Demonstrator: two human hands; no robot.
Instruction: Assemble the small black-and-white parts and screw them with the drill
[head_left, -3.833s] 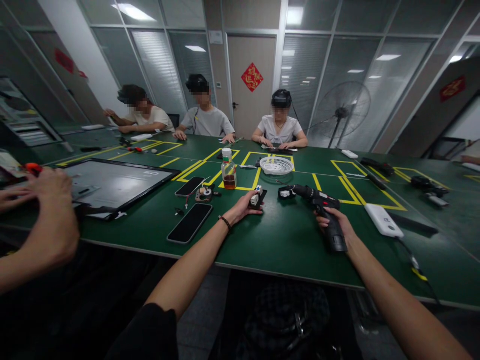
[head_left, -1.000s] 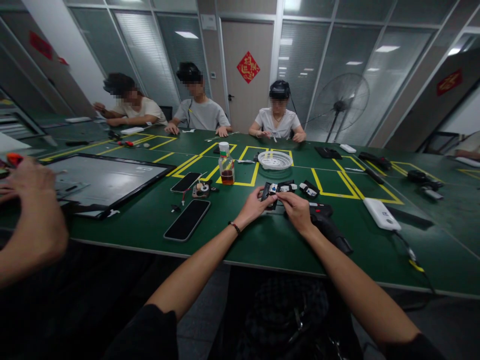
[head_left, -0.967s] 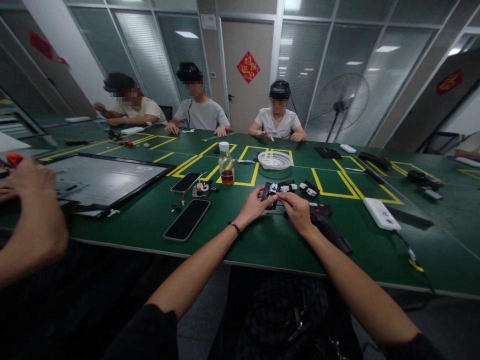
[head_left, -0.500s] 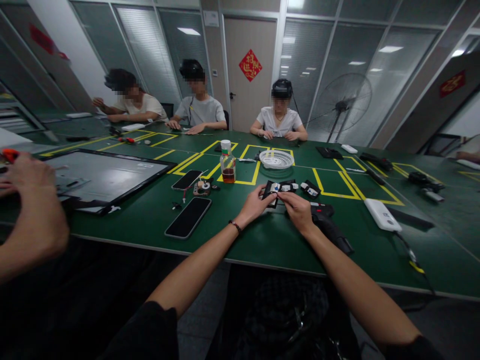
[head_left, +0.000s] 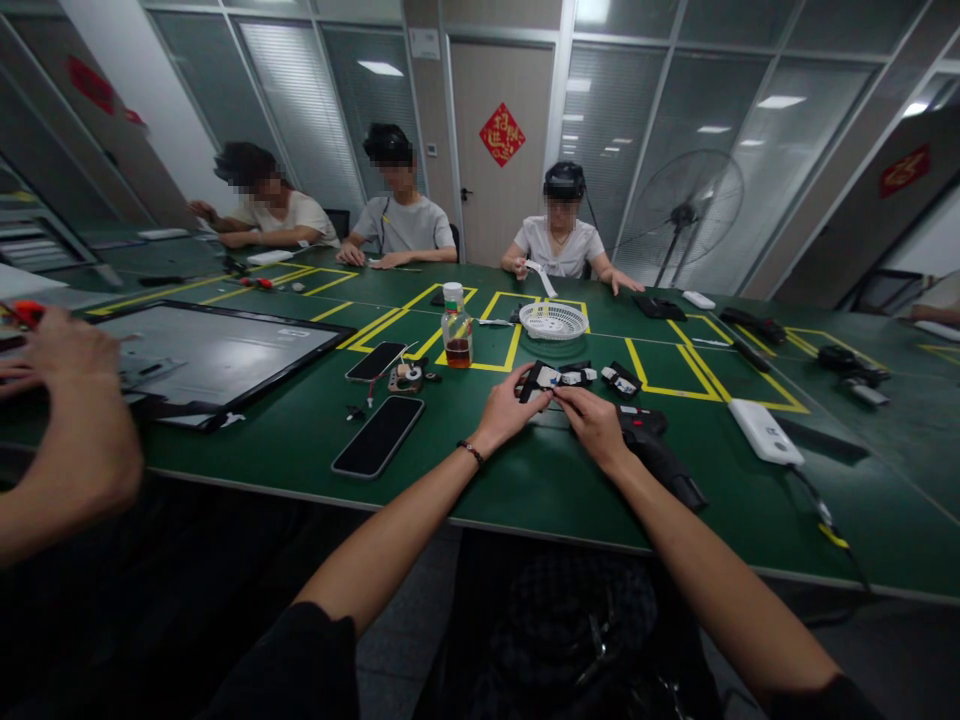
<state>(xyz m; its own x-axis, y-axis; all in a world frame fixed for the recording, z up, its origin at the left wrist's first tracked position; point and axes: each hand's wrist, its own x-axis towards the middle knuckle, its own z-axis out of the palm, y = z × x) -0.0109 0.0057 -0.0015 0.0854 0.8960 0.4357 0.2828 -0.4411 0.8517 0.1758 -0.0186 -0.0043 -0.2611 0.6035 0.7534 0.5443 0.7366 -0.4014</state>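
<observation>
Left hand [head_left: 513, 410] nearly tip-to-tip with right hand [head_left: 598, 422] at black-and-white part [head_left: 541, 378]

The green surface [head_left: 540, 490] bears yellow tape lines [head_left: 679, 392]. Mid-frame, the small part [head_left: 546, 377] is black and white; right of it, the drill [head_left: 664, 460] is black with red. The basket [head_left: 555, 333] is white.
</observation>
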